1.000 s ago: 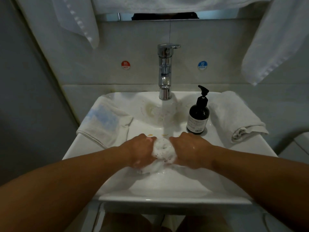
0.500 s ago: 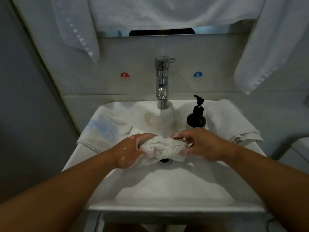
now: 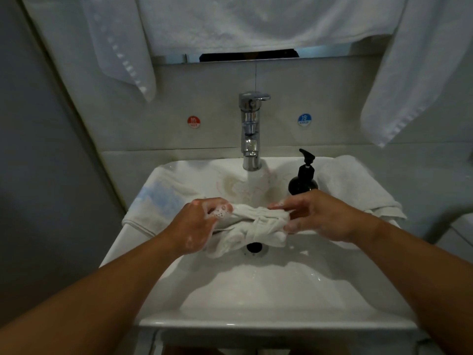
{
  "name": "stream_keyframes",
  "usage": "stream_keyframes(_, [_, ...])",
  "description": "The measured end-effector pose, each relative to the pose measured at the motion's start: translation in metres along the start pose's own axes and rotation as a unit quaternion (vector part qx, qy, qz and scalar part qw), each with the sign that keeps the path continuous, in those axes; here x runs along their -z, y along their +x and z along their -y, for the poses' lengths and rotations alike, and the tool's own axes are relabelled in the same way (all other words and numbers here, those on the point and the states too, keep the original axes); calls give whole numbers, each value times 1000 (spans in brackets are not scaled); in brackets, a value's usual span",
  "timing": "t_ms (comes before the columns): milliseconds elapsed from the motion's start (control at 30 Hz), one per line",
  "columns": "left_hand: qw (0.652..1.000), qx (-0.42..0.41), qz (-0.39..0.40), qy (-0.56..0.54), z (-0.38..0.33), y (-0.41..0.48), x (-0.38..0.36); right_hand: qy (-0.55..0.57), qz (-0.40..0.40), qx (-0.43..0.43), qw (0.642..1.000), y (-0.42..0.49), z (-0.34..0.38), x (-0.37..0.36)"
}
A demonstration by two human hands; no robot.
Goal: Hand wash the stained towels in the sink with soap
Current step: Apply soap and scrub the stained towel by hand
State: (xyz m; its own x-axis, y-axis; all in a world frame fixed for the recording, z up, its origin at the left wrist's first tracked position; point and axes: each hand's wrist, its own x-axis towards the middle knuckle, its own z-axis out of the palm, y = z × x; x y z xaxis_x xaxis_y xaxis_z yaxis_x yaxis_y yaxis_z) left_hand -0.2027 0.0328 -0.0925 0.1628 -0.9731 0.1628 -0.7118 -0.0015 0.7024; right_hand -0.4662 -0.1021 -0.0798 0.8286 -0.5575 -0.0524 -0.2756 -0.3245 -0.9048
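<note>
**Soapy towel mid-scrub over drain**

Folded towel [image 3: 158, 198] lies on the left rim of the sink [image 3: 256, 321]. Left hand [image 3: 197, 221] grips the sudsy left end of the bunched towel [image 3: 256, 226], which is held above the drain [image 3: 254, 247]. Right hand [image 3: 325, 216] pinches its right end, with the soap bottle [image 3: 303, 180] behind. Step looks like lathering. The next move probably calls for rubbing the ends together with a firm hold on slippery cloth.

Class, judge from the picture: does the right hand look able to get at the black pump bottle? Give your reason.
Probably yes: the right hand sits just in front of the black pump bottle, nothing between them, though it pinches the wet towel and must let go first.
</note>
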Motion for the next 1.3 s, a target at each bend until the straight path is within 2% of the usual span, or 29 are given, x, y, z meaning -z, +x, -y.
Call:
stream_keyframes(100, [992, -33, 108, 59, 5, -4, 2, -7, -8, -18, 1000, 0, 1, 1])
stream_keyframes(133, [989, -41, 116, 86, 6, -4, 1, -10, -8, -23, 1000, 0, 0, 1])
stream_keyframes(233, [996, -45, 33, 69, 4, -1, 4, -1, 10, -24, 1000, -1, 1, 1])
stream_keyframes(367, [998, -24, -57, -27, -6, -1, 6, 60, 3, -9, 998, -2, 4, 5])
stream_keyframes(433, [991, -37, -95, -89, -17, -4, 4, 45, 6, 0, 999, -1, 9, -4])
stream_keyframes(533, [984, -54, -104, -132, -28, -5, 0, -132, -21, 7, 991, 4, 16, -32])
stream_keyframes(600, [981, -45, -121, -146, -32, -6, 1, -260, -83, 38, 961, 8, 21, -45])
stream_keyframes(667, [979, -42, -146, -137, -35, -7, 4, -321, -141, 70, 934, 10, 25, -45])
stream_keyframes(700, [978, -48, -157, -125, -37, -8, 5, -316, -159, 78, 932, 10, 27, -41])
stream_keyframes(767, [978, -67, -181, -77, -39, -7, 7, -286, -170, 74, 940, 8, 32, -32])
stream_keyframes(867, [980, -97, -173, 15, -45, -3, 13, -269, -156, 81, 947, 5, 46, -20])
stream_keyframes(1000, [977, -118, -175, 23, -67, 4, 35, -212, -157, 95, 960, 1, 82, -4])
stream_keyframes(1067, [983, -97, -157, 16, -73, 5, 42, -131, -150, 87, 976, -2, 93, -1])
stream_keyframes(1100, [989, -65, -134, -24, -74, 4, 43, -68, -142, 71, 985, -3, 95, -3])
stream_keyframes(1167, [989, 29, -60, -134, -66, 3, 37, 59, -114, -6, 992, -8, 90, -13])
stream_keyframes(1200, [985, 74, -25, -154, -59, 1, 32, 92, -104, -53, 989, -8, 84, -22])
stream_keyframes(1233, [981, 120, 5, -155, -52, 0, 25, 99, -105, -101, 984, -7, 76, -31])
stream_keyframes(1300, [966, 207, 50, -149, -42, -2, 12, 10, -128, -172, 977, -2, 54, -45])
